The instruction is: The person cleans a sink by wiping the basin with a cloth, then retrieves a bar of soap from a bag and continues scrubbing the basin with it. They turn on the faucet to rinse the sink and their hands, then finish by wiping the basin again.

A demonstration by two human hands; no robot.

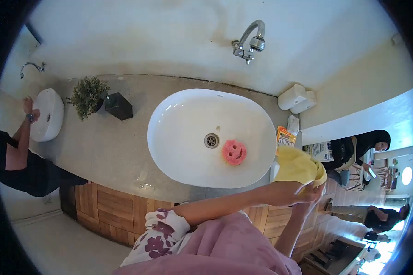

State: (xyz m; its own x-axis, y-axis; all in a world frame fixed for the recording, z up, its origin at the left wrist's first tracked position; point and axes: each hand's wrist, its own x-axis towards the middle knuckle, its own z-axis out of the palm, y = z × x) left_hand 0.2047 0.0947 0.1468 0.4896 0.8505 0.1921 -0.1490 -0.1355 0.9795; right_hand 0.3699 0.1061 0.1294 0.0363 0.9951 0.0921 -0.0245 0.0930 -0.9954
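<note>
A yellow cloth (298, 166) hangs over the right rim of the white oval basin (179, 119). My left hand (287, 193) and my right hand (313, 195) meet at the cloth's lower edge, and both grip it. My left forearm reaches across from a floral sleeve (163, 233); my right forearm comes up from below. A pink round sponge with a smiling face (234, 152) lies inside the basin, just right of the drain (211, 140). The chrome tap (251, 42) sticks out of the wall above the basin.
On the grey counter (110, 146) stand a small potted plant (88, 95) and a black dispenser (119, 106). Two paper rolls (297, 98) and a yellow packet (286, 136) sit right of the basin. Another person's hands are at a second basin (48, 114) far left. More people are at the right.
</note>
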